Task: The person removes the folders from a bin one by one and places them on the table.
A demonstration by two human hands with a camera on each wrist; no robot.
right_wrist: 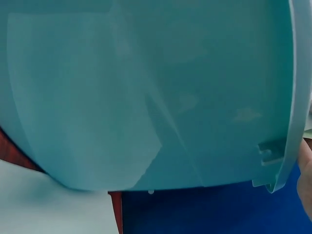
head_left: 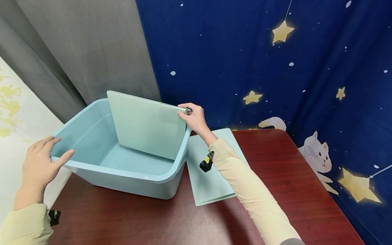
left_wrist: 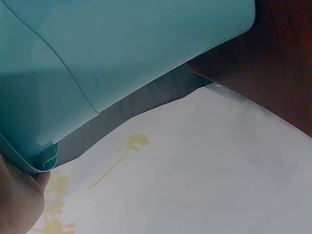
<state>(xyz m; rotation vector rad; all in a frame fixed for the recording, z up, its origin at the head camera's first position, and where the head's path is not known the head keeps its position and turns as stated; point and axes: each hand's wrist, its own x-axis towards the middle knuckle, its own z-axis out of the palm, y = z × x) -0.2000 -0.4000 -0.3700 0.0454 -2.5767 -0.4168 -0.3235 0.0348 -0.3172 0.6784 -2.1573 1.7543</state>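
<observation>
- My right arm slants up and left from the lower right, its cream sleeve (head_left: 249, 190) passing above the reddish-brown surface (head_left: 306, 183).
- My right grip (head_left: 196, 119) is clamped on the upper right corner of a pale green folder (head_left: 147, 126), thumb on the near face, fingers over the top edge. Whether those fingers also touch the rim beside them, I cannot tell.
- The folder stands inside a light blue plastic tub (head_left: 125, 178), broad face toward me; its top edge rises above the far rim and its lower edge reaches down to the tub's floor.
- My left forearm comes up from the lower left, and my left grip (head_left: 38, 166) holds the tub's near left corner: thumb stretched over the near rim, fingers over the left one, thumb and fingers spread apart around the corner.
- The left wrist view shows only part of that hand, close against the corner's lip.
- Just to the right of the tub, a second folder (head_left: 212, 189) lies flat, layered edges showing at its near end, my right forearm above it.
- A small black device (head_left: 206, 164) sits at my right wrist, another (head_left: 54, 217) at my left.
- Behind hangs a blue star-printed curtain (head_left: 220, 51), beside a grey one (head_left: 95, 44).
</observation>
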